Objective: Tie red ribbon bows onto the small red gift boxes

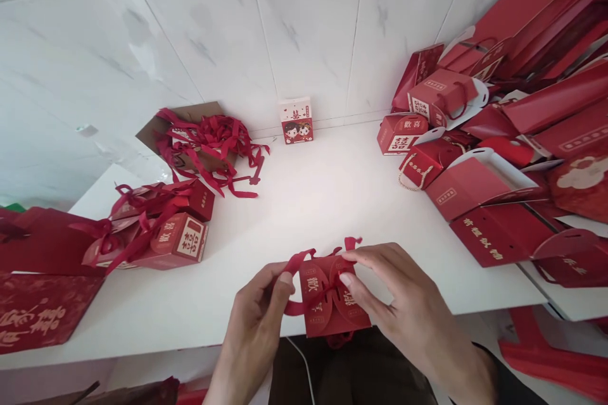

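A small red gift box [316, 323] with gold lettering and interlocking curved flaps sits at the table's front edge, directly before me. Red ribbon [298, 259] crosses its top and passes through the middle of the flaps. To the left of the box, my left hand [261, 310] pinches a loop of this ribbon between thumb and fingers. On the other side, my right hand [403, 297] has thumb and forefinger at the ribbon by the right flap, with a short end sticking up beyond the forefinger. The box's underside is hidden.
An open cardboard box [190, 112] spills red ribbons at the back left. Tied gift boxes [178, 243] and a large red bag [47, 304] stand left. A small picture box [297, 121] stands by the tiled wall. Many red boxes [494, 183] are piled right.
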`<control>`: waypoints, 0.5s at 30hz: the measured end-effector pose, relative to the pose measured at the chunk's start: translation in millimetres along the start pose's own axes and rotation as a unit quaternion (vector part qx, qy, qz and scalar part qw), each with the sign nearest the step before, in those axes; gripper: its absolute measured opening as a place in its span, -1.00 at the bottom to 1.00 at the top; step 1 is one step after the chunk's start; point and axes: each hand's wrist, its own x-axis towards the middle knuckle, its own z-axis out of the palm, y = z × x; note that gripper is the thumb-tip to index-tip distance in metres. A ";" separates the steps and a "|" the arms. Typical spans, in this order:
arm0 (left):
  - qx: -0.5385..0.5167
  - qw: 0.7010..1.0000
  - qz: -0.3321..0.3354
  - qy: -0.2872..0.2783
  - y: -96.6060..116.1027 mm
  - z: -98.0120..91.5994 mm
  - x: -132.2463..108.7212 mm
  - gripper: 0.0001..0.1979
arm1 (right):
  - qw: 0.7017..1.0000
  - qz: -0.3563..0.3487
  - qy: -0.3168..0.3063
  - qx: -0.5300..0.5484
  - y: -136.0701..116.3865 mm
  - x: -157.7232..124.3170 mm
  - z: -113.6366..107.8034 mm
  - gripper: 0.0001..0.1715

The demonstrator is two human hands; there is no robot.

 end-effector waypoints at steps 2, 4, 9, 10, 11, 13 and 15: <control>-0.024 1.000 0.008 0.011 6.0 5.4 0.9 -0.67 | 0.999 0.017 0.001 0.032 -6.8 0.3 2.1 -0.77; -0.055 0.998 0.012 0.010 11.9 12.6 2.4 -0.65 | 0.997 0.029 -0.022 0.062 -14.3 2.2 4.7 -0.70; -0.111 0.993 0.030 -0.019 19.7 20.9 5.0 -0.62 | 0.995 0.032 -0.058 0.079 -23.6 6.7 13.8 -0.97; -0.113 0.993 0.031 -0.016 19.9 20.4 4.8 -0.63 | 0.994 0.035 -0.058 0.081 -23.0 7.0 14.4 -0.92; -0.116 0.993 0.028 -0.007 19.4 19.7 4.1 -0.64 | 0.993 0.041 -0.059 0.088 -21.7 7.1 14.0 -0.89; -0.124 0.992 0.013 0.028 15.8 19.2 1.0 -0.64 | 0.989 0.067 -0.063 0.118 -17.6 6.4 10.5 -0.89; -0.128 0.989 0.003 0.072 8.5 20.8 -4.4 -0.58 | 0.980 0.116 -0.066 0.147 -12.0 4.1 4.7 -0.85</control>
